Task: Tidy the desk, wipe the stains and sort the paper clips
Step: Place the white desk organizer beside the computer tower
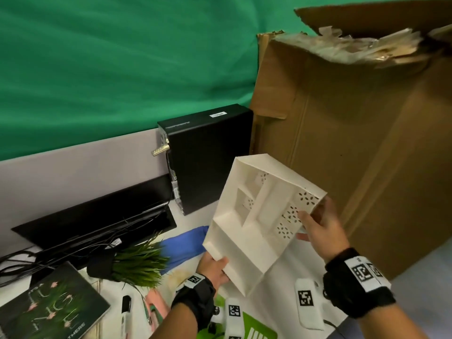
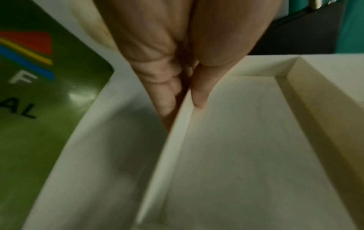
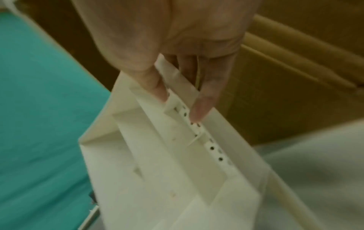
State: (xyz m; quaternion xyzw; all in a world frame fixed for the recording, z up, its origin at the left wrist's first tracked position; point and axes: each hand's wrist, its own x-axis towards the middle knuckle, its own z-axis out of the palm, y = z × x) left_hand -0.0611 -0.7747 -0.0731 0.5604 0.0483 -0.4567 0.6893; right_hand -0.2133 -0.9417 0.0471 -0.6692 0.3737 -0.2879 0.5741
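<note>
A white plastic desk organiser [image 1: 254, 221] with several compartments and perforated walls hangs tilted above the desk, its open side facing me. My left hand [image 1: 215, 266] pinches its lower wall, thumb inside and fingers outside, as the left wrist view shows on the organiser [image 2: 236, 140]. My right hand [image 1: 318, 226] grips the right perforated edge; in the right wrist view the thumb and fingers clamp that wall of the organiser [image 3: 177, 155]. The compartments look empty. No paper clips are visible.
A big open cardboard box [image 1: 354, 143] stands right behind the organiser. A black computer case [image 1: 208, 157] and a monitor base with cables [image 1: 97, 223] lie left. Below are a blue cloth [image 1: 186, 243], a fake plant [image 1: 139, 263], a dark book [image 1: 51, 307], a marker [image 1: 126, 304] and a green booklet [image 1: 254, 331].
</note>
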